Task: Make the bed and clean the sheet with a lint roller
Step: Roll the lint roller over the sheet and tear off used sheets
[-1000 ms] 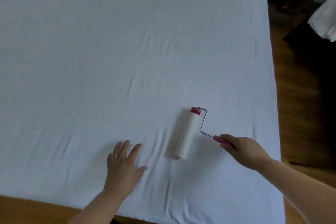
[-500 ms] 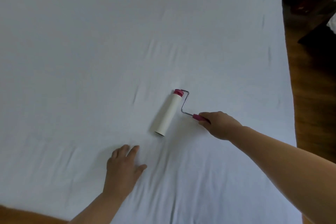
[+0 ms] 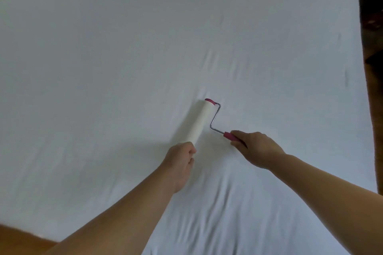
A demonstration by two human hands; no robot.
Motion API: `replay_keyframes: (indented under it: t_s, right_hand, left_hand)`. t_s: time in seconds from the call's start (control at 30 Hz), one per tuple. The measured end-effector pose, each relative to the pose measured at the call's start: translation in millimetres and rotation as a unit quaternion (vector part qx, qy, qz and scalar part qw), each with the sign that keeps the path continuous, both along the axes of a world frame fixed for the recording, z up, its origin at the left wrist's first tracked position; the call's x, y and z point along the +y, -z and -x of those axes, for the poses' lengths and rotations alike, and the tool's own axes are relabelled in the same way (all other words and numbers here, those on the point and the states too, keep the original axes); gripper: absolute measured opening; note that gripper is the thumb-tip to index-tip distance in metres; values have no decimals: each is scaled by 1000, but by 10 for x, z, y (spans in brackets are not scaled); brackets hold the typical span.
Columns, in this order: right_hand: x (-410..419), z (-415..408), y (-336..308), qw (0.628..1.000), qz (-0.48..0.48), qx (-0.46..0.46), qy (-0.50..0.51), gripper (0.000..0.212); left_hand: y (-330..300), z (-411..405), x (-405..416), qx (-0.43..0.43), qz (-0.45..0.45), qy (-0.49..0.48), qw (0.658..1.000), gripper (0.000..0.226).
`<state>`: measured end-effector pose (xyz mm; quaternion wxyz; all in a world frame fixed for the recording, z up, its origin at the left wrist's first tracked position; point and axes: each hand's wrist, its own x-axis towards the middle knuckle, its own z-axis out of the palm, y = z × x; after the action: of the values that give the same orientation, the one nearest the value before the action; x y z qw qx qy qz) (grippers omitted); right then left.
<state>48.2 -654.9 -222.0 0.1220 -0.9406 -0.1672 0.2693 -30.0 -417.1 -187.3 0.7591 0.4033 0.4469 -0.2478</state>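
Observation:
A white sheet (image 3: 145,47) covers the bed and fills most of the view, with soft wrinkles near me. The lint roller (image 3: 199,124) lies on it near the middle: a long white roll with a pink end cap, a bent metal rod and a pink handle. My right hand (image 3: 257,149) is closed around the pink handle. My left hand (image 3: 180,163) has its fingers curled at the near end of the roll and touches it; whether it grips the roll is unclear.
The bed's right edge runs down the right side, with dark wooden floor (image 3: 373,68) beyond it. A strip of brown wood (image 3: 22,242) shows at the bottom left corner.
The roller has moved farther from me across the sheet. My left hand has lifted off the sheet and come up to the near end of the roll, fingers now curled.

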Motion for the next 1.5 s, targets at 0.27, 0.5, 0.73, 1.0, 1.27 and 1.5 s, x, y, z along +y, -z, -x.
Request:
replay_keyframes:
  t_s: [0.27,0.5,0.73,1.0,1.27,1.5]
  right_hand:
    - [-293,-557,-180,997,81,-20,-2,29]
    - [520,-1014,-99,996,50,20,-66,26]
    - [1912,-1222,-6,995,18,18,-100,23]
    - [3435,-1329,24,995,7,14,-99,21]
    - [3430,-1239,-49,997,29,23,-70,27]
    - [2340,-879,-119,998,52,37,-13,22]
  left_hand:
    - [330,307,594,-146,-402,389,816,51]
    - [611,916,1758,-127,-585,557,576,94]
    - [885,705,2311,-13,-565,574,592,123]
    - [864,583,2362,-3,-522,620,585,131]
    - [880,578,2351,-4,-531,627,570,126]
    - [772,600,2328,-2,-551,630,548,126]
